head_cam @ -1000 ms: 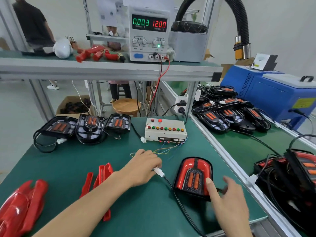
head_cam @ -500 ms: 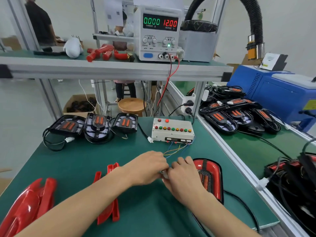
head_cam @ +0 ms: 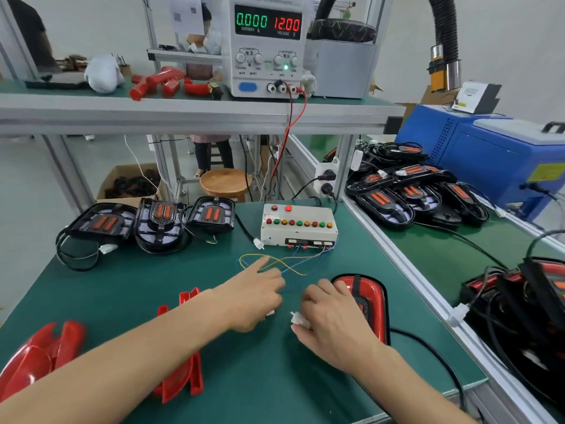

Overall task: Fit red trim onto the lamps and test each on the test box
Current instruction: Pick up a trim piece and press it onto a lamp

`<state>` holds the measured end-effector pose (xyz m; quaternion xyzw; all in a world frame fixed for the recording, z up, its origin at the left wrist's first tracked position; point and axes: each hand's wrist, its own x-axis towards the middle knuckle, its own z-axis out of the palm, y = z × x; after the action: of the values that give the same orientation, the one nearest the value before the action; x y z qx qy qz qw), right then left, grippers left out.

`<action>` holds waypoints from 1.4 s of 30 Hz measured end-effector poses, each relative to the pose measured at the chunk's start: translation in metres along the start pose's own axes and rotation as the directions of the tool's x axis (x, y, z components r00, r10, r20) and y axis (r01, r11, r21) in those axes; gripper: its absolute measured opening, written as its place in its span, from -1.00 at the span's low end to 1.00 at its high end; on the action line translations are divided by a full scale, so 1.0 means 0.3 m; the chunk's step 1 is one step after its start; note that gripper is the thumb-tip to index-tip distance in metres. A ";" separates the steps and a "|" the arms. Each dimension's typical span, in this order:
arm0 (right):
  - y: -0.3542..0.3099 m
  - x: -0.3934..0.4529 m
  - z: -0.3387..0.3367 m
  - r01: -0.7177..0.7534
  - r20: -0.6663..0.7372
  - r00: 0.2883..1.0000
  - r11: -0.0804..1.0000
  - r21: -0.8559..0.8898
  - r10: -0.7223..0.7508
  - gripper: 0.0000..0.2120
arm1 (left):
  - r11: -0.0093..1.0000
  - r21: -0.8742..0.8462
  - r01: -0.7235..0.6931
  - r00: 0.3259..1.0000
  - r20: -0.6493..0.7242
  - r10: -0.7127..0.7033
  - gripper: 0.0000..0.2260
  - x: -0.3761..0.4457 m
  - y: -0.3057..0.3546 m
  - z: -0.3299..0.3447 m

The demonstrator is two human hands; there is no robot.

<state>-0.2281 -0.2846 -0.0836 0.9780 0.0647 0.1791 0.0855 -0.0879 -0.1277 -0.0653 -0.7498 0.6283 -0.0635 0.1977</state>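
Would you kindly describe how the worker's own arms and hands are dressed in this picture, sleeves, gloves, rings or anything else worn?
Both forearms are bare as far as the frame shows them: no sleeve edge reaches into view. The left hand and the right hand wear no gloves. No watch, wristband or ring shows on the visible sides of the wrists and fingers, and no finger cots or tape either.

Red-trimmed lamp (head_cam: 371,304) flat on mat; test box (head_cam: 298,226) behind.

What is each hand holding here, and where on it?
Right hand pinches a white connector by its rear end. Left hand shows something white under its fingers; what it holds cannot be told.
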 end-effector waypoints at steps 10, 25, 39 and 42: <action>0.112 0.113 -0.080 -0.683 0.446 0.685 0.296 0.667 0.577 -0.66 | 0.419 -0.849 0.321 0.829 0.038 -0.558 -0.53 -0.006 0.255 -0.100; 0.573 -0.159 -0.071 -0.156 0.618 0.164 -0.598 0.786 0.769 -0.86 | 0.014 -0.916 0.401 0.605 0.254 -0.755 -0.90 0.074 0.335 -0.077; 0.373 -0.365 0.018 -0.770 0.411 0.612 0.391 0.504 0.676 -0.88 | 0.019 -0.898 0.439 0.692 0.325 -0.645 -0.63 0.191 0.360 -0.085; 0.347 -0.350 -0.009 -0.773 0.568 0.624 0.313 0.552 0.537 -0.66 | -0.050 -0.910 0.411 0.684 0.344 -0.643 -0.62 0.211 0.359 -0.089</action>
<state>-0.3166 -0.4025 -0.0969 0.8678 -0.2867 0.0132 -0.4056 -0.1829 -0.2090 -0.0913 -0.8697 0.1970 0.1945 -0.4087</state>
